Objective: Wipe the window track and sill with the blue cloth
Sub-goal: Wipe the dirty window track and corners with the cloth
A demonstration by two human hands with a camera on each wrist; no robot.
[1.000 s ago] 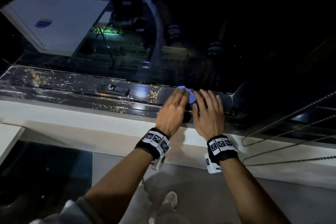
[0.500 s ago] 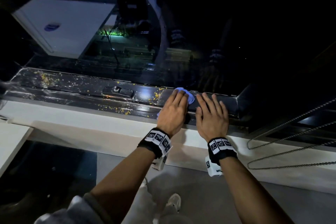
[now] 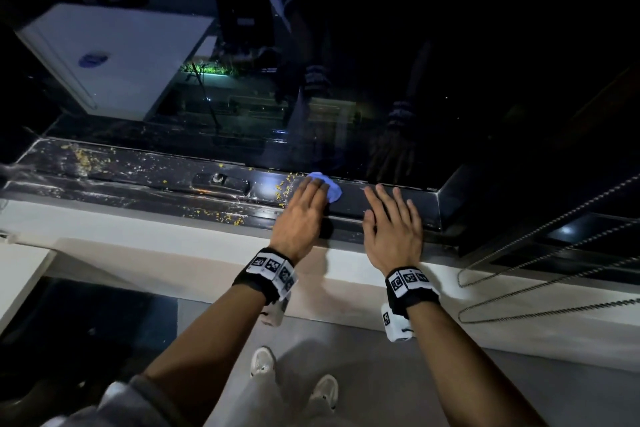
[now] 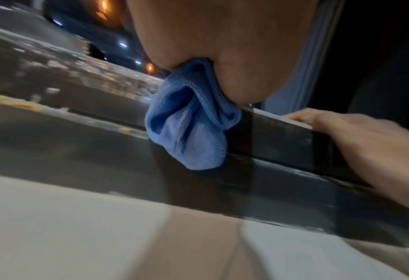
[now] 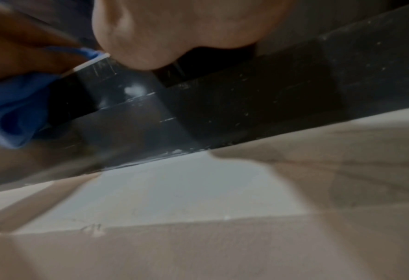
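The blue cloth (image 3: 327,186) lay bunched on the dark window track (image 3: 138,180), pressed under the left hand (image 3: 300,218) with fingers straight. Only the left wrist view showed its folds hanging below the palm. The right hand (image 3: 393,224) rested flat beside it, holding nothing. Yellow crumbs (image 3: 221,217) littered the track; the white sill (image 3: 156,246) ran below.

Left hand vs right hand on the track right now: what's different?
The left hand presses the blue cloth onto the dark window track; the right hand lies bare on the track and holds nothing. The left hand sits next to the yellow debris; the right hand sits on the stretch nearer the frame corner, where little debris shows. Both are palm down with straight fingers, and both wear marker wristbands.
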